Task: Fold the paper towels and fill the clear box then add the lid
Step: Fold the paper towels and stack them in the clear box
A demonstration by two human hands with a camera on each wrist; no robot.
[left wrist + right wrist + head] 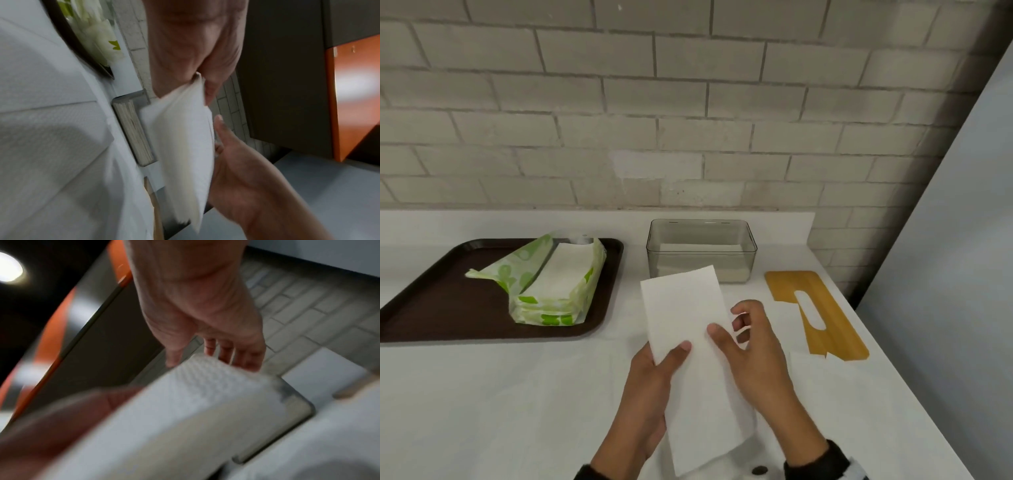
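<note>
A person holds a folded white paper towel [695, 342] above a white table [482, 394], the sheet standing lengthwise away from the body with its far end just in front of the clear box [701, 250]. The left hand [650, 387] grips the towel's left edge, thumb pressed on top and fingers beneath; the right hand [756, 346] pinches its right edge, thumb on the upper face and fingers curled behind. In the left wrist view the towel [185, 138] hangs between the two hands, blurred, with the left hand [195, 48] clamped on its top corner. The right wrist view shows the right hand [205, 313] with its fingertips [226, 353] at the edge of the sheet [185, 410], though blur hides the detail. The clear box sits open against the brick wall, a low stack of folded towels [700, 270] lying in its bottom. To its right, flat on the table, lies the yellow-brown lid [815, 311] with an oval slot. At left, a dark brown tray [431, 308] carries an opened green-and-white pack of paper towels [554, 284]. Another white sheet [835, 383] lies flat on the table near the lid.
</note>
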